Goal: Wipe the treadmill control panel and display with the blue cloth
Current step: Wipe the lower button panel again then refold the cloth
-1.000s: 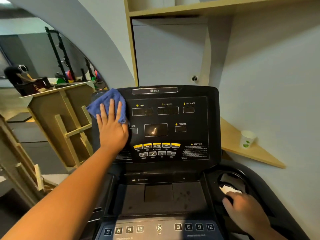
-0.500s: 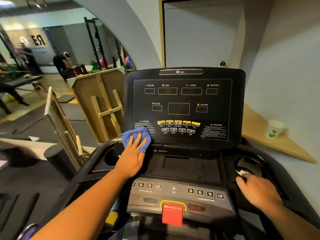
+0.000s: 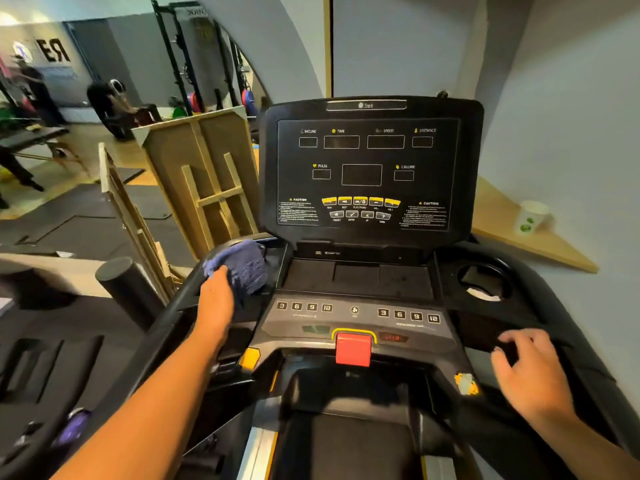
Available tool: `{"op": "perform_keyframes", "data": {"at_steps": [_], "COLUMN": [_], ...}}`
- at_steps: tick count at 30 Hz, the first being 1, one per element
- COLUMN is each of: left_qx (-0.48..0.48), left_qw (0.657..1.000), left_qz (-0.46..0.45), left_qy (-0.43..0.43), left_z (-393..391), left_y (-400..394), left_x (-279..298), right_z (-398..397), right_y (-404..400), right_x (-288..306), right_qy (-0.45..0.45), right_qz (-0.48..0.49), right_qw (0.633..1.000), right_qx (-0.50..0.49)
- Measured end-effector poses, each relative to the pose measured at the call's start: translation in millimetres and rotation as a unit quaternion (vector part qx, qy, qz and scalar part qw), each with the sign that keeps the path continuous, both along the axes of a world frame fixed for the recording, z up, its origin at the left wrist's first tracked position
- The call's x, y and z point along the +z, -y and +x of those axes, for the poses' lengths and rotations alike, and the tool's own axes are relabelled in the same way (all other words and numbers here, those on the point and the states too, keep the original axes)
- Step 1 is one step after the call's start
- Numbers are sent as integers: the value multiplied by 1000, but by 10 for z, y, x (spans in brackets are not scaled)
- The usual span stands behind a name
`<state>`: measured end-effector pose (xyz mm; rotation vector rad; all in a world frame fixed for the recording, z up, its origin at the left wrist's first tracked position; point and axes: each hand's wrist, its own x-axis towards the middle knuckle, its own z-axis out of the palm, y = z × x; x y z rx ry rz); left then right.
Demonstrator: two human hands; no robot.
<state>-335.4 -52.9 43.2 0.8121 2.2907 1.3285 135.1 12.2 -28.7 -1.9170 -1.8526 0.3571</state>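
The treadmill's upright black display [image 3: 367, 171] faces me with dark readouts and a row of yellow buttons. Below it lies the grey control panel [image 3: 353, 313] with numbered keys and a red stop key [image 3: 353, 348]. My left hand [image 3: 216, 299] grips the bunched blue cloth [image 3: 242, 268] at the console's left corner, over the left cup holder and below the display. The cloth hides my fingers. My right hand [image 3: 530, 372] rests with loosely curved fingers on the right side of the console and holds nothing.
The right cup holder [image 3: 485, 278] has a white scrap in it. A paper cup [image 3: 531, 216] stands on a wooden corner shelf [image 3: 502, 230] to the right. Wooden frames [image 3: 201, 174] and a black roller [image 3: 124, 285] stand left. People move in the gym behind.
My left hand slid the cloth from the display's upper left down to the left corner of the console and bunched it. My right hand drew back from the right cup holder toward me.
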Motion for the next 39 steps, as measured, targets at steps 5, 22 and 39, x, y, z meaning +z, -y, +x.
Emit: {"op": "perform_keyframes", "data": {"at_steps": [5,22,39], "left_qx": [-52,-393,-215], "left_qw": [990,804,882], "left_qz": [-15,-150,-221], "left_qy": [-133,-420,-356], "left_z": [133,1186,1630], "left_y": [221,298,-169], "left_x": [23,-840,-748], "right_z": [-73,-203,-15], "right_y": [311,429,371], "right_x": [-222,-195,-265], "right_qy": [-9,36,203], "right_qz": [-133,-154,-148], "right_qw": [991,986,954], "right_qx": [-13,-48,160]}}
